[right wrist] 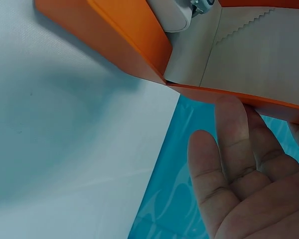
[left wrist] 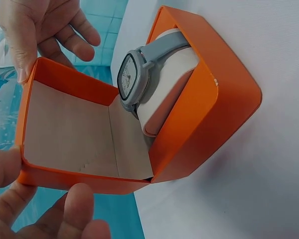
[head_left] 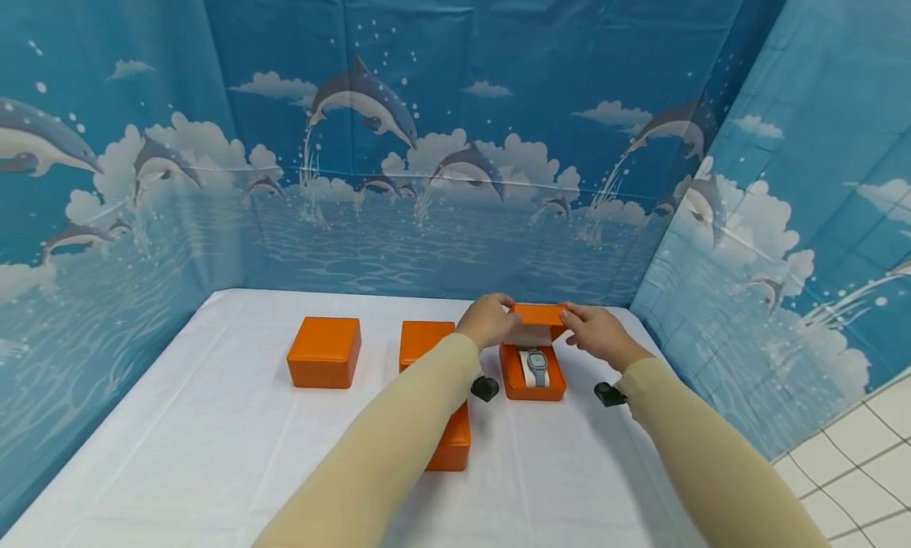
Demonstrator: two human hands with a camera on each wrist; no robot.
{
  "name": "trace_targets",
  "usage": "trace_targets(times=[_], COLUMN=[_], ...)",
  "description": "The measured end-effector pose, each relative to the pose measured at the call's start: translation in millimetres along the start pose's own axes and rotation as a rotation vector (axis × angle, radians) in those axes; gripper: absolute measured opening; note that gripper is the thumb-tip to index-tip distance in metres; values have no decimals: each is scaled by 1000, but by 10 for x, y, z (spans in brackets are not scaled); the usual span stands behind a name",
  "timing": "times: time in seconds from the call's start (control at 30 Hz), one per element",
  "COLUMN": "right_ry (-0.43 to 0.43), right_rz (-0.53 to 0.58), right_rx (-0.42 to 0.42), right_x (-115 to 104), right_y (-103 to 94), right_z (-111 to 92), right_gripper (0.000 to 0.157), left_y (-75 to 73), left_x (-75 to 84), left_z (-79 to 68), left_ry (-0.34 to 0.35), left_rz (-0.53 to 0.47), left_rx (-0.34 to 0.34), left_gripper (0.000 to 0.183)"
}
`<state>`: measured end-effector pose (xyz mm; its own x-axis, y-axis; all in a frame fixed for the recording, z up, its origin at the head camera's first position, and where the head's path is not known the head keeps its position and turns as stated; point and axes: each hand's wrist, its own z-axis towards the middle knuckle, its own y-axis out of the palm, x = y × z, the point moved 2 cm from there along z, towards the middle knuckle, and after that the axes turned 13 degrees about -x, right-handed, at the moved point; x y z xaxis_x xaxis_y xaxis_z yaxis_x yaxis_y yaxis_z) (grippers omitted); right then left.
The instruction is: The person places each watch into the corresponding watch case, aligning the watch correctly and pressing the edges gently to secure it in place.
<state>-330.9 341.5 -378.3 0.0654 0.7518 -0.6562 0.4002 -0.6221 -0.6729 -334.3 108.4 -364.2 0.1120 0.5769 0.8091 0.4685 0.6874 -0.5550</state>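
Observation:
An orange watch box point(head_left: 534, 394) stands on the white table with its lid point(head_left: 538, 315) raised. Inside, a grey wristwatch point(head_left: 537, 362) is wrapped round a pale cushion point(left wrist: 165, 94). My left hand point(head_left: 487, 320) pinches the lid's left edge, thumb at the rim and fingers along the side, as the left wrist view shows. On the opposite edge my right hand point(head_left: 601, 334) grips the lid near its corner. From the right wrist view, the right fingers point(right wrist: 234, 139) lie against the lid's outer side. The lid's lining is pale beige.
Another orange box point(head_left: 323, 350) sits closed at the left. Two more, one behind point(head_left: 425, 338) and one nearer point(head_left: 451, 445), are partly covered by the left forearm. A blue dolphin-print curtain point(head_left: 441, 247) hangs round the table's back and sides.

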Motion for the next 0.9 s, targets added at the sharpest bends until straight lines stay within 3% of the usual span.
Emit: trace_targets(times=[0.9], right_ry=[-61], right_rz=[52], right_rx=[7], right_x=[134], right_y=[146], right_z=[-210], right_gripper=[64], left_y=[65], left_x=[-42], left_z=[-112], left_ry=[39], left_rz=[81], left_rx=[-10], left_gripper=[34])
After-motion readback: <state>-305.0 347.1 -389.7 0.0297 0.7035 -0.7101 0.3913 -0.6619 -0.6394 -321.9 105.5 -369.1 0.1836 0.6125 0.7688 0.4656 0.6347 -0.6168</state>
